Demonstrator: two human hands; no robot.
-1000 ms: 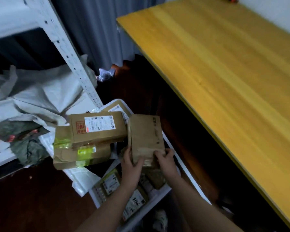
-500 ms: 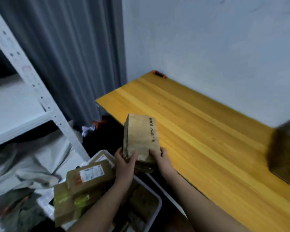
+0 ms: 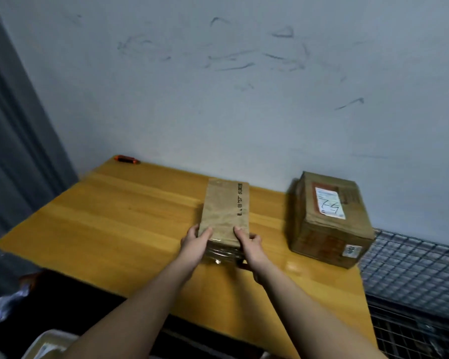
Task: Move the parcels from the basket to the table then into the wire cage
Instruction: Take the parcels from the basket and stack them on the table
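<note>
A flat brown parcel (image 3: 224, 208) with black print along one edge is over the middle of the yellow wooden table (image 3: 109, 218). My left hand (image 3: 196, 243) grips its near left corner and my right hand (image 3: 249, 246) grips its near right corner, thumbs on top. A larger cardboard box (image 3: 329, 221) with a white label stands on the table's right end. The wire cage (image 3: 412, 270) sits to the right of the table. A corner of the white basket (image 3: 47, 343) shows at the bottom left.
A small orange and black object (image 3: 126, 159) lies at the table's far left corner against the grey wall. A grey curtain (image 3: 13, 151) hangs on the left. The floor under the table is dark.
Both hands have carried the brown parcel up out of the basket and rightward over the table. The view has swung right, bringing the box and the wire cage into sight.
</note>
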